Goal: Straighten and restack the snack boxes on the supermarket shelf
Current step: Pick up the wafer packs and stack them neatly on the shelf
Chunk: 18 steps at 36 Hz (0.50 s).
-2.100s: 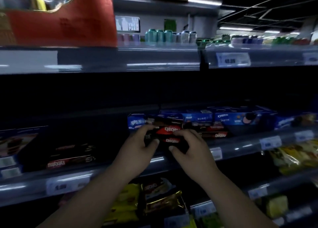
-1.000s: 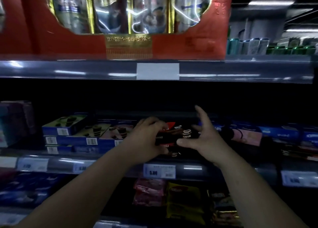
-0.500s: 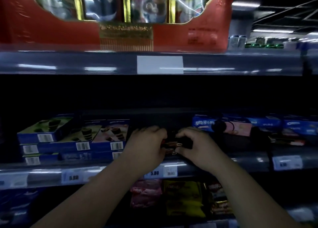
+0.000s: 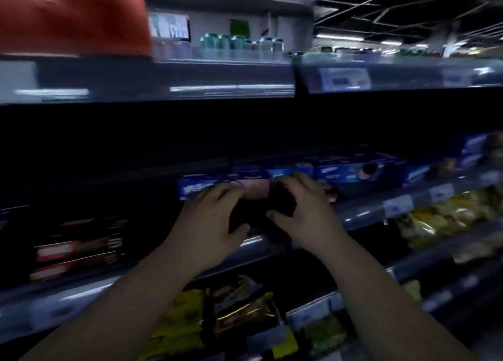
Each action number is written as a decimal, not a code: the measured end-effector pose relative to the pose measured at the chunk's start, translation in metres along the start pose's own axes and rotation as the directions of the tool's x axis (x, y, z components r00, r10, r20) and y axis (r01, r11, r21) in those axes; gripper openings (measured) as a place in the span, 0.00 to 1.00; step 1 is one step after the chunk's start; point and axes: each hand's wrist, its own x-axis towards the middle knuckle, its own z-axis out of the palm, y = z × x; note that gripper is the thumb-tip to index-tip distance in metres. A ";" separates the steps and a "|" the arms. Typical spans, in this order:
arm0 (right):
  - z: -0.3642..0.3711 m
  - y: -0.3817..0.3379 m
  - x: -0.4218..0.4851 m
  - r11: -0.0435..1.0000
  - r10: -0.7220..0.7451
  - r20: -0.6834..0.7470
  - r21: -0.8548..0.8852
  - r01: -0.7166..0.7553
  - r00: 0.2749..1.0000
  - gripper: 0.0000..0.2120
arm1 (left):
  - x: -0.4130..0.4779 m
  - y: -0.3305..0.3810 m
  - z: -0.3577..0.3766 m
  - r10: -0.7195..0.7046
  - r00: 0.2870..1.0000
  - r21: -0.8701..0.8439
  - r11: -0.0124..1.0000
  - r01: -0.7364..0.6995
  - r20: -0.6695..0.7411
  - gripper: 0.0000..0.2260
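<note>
The view is blurred by motion. My left hand [image 4: 212,224] and my right hand [image 4: 302,213] reach onto the middle shelf [image 4: 367,213], fingers curled around the two ends of a dark snack box [image 4: 258,211] between them. Its label is too dark to read. Right behind my fingers lies a blue and pink biscuit box [image 4: 223,186], and more blue biscuit boxes [image 4: 356,170] line the shelf to the right. Further left on the same shelf stands a stack of dark red boxes [image 4: 79,249].
The upper shelf carries a large red gift box [image 4: 70,15] and a row of cans [image 4: 239,43]. Yellow and gold snack packets [image 4: 185,325] fill the lower shelf under my arms. More yellow packets [image 4: 441,219] sit at right. Price tags line the shelf edges.
The view has swung right along the shelf, from the green and blue boxes to the blue biscuit boxes. My hands stay together around the dark box, with the fingers more spread than before.
</note>
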 end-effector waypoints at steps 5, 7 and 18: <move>-0.033 0.069 0.020 0.987 0.112 0.017 -0.121 -0.109 0.994 0.38 | 0.038 0.047 0.028 -0.034 0.999 -0.138 0.990 0.037 0.024 0.27; -0.039 0.087 0.027 0.974 0.166 0.118 -0.175 -0.144 0.979 0.38 | 0.049 0.061 0.038 -0.073 0.996 -0.197 0.977 0.083 0.054 0.26; -0.038 0.116 0.030 0.988 0.124 0.106 -0.109 -0.112 0.987 0.24 | 0.085 0.079 0.066 -0.329 0.898 -0.422 0.798 0.430 0.292 0.21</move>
